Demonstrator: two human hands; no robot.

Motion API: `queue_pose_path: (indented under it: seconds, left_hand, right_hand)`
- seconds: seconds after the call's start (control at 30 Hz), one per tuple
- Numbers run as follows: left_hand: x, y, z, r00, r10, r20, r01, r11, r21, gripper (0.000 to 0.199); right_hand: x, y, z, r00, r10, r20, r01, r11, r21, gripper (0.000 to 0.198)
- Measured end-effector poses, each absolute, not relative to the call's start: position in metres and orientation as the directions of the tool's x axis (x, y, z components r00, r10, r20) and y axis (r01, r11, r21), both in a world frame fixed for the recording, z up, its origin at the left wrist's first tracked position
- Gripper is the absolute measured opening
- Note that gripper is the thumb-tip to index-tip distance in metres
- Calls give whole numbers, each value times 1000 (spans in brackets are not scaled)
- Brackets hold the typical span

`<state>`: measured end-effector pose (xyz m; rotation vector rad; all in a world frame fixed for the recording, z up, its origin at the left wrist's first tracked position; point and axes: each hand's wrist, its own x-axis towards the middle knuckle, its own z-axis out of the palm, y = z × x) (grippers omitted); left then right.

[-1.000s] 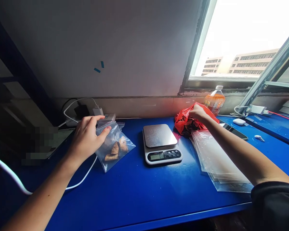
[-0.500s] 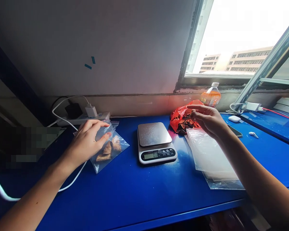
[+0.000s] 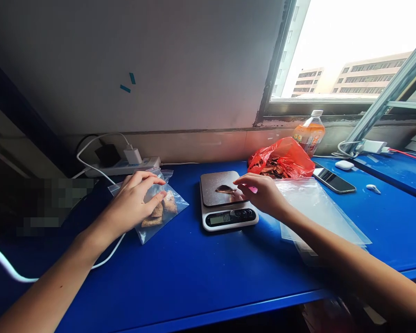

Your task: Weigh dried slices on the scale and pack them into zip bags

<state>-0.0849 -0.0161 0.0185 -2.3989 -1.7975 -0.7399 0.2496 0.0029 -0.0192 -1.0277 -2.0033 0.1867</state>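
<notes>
A digital kitchen scale (image 3: 210, 200) with a metal plate stands mid-table, its display reading about 0.0. My right hand (image 3: 261, 192) is over the plate's right side, fingertips pinched at the end of a thin dark dried slice (image 3: 224, 189). Whether the slice touches the plate, I cannot tell. My left hand (image 3: 133, 199) lies over a clear zip bag (image 3: 149, 235) of brown dried chunks (image 3: 168, 203), thumb and fingers apart. Behind my right wrist sits a red plastic bag (image 3: 300, 159) with more dark dried slices (image 3: 272, 169). Several clear flat bags (image 3: 327, 215) are stacked under my right forearm.
At the back right stand an orange drink bottle (image 3: 312, 134), a phone (image 3: 334, 179), an earbud case (image 3: 344, 165) and a single earbud (image 3: 373, 188). A power strip (image 3: 147, 164) with a white charger (image 3: 132, 155) and cable lies at the back left.
My right hand has moved left and down from above the red bag to the scale plate, with a dried slice at its fingertips. My left hand stays over the bag of chunks.
</notes>
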Motion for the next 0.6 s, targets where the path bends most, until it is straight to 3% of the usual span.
queue_pose_path:
  seconds: [0.1, 0.2, 0.43, 0.6]
  left_hand:
    - [-82, -18, 20, 217, 892, 398, 915, -328, 236, 37]
    - [-80, -19, 22, 218, 898, 383, 914, -325, 243, 39]
    - [-75, -19, 18, 260, 908, 328, 905, -348, 246, 44]
    - [-73, -17, 12, 269, 908, 321, 901, -355, 248, 44]
  right_hand:
    - [253, 4, -8, -312, 663, 681, 645, 674, -360, 26]
    - [270, -1, 14, -202, 600, 774, 702, 639, -313, 30]
    - [332, -4, 34, 159, 459, 874, 846, 392, -360, 27]
    - [354, 22, 19, 215, 518, 828, 846, 325, -423, 27]
